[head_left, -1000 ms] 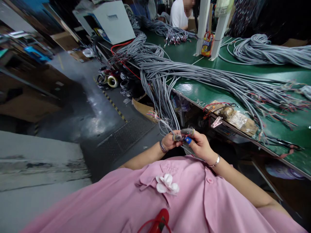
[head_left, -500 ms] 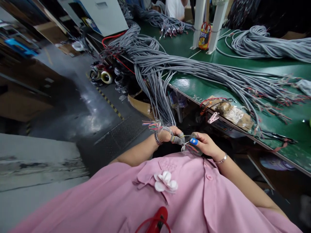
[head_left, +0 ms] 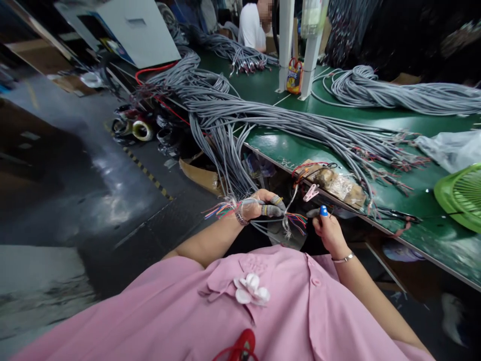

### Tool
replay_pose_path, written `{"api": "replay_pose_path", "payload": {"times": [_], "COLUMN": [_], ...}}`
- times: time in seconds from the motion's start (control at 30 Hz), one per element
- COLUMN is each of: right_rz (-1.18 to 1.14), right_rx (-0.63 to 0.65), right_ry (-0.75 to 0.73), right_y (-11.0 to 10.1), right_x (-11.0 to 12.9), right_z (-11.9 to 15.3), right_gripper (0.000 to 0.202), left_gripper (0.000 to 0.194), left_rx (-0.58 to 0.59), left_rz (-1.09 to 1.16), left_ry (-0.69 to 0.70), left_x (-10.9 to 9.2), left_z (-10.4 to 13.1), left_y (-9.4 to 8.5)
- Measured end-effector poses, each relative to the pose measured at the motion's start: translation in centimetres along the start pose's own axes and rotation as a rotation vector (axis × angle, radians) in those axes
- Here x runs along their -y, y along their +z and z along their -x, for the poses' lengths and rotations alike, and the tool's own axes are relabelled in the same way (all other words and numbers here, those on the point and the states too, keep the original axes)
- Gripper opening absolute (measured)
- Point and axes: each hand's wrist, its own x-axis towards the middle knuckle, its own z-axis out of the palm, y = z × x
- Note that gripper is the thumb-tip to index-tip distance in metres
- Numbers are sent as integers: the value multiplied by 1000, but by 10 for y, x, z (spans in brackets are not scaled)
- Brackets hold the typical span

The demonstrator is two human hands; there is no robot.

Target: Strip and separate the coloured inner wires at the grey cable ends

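Observation:
My left hand, with grey covers on some fingers, is closed around the end of a grey cable. Coloured wires fan out to the right of its fingertips, and pale strands hang below them. More coloured wire ends stick out on the left, behind the wrist. Just right of the fanned wires is my right hand. Its blue-tipped thumb lies against the grey-covered forefinger, the other fingers curled; anything between them is too small to make out.
Bundles of grey cable lie along the green table and hang over its edge. A pink clip, a taped block and a green fan are at the right. A person in white is at the back.
My right hand has moved right, away from the wires, which now spread out from the left fingertips. The view has shifted right, bringing the green fan into sight.

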Motion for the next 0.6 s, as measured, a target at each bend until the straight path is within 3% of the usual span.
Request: {"api": "replay_pose_path", "payload": {"times": [0.13,0.23,0.37,0.47,0.6], "right_rz": [-157,-168,-93,-120,-78], "right_rx": [141,122,-60,-64,-115], "right_ry": [118,79,-62,-115,-291], "right_y": [9,18,24,26,28], "right_x": [30,40,27,14,11], "right_z": [-15,-28,-38,-42,-45], "right_gripper": [54,50,52,52,53], "left_gripper": [39,38,40,41,41], "left_rx": [-57,-87,-81,-65,-45], "left_rz": [-19,-30,-5,-2,-26], "left_ry": [17,23,12,-8,-55], "left_x": [6,17,36,46,48], "left_z": [-30,-50,-63,-63,-60], "left_y": [8,13,12,10,12]}}
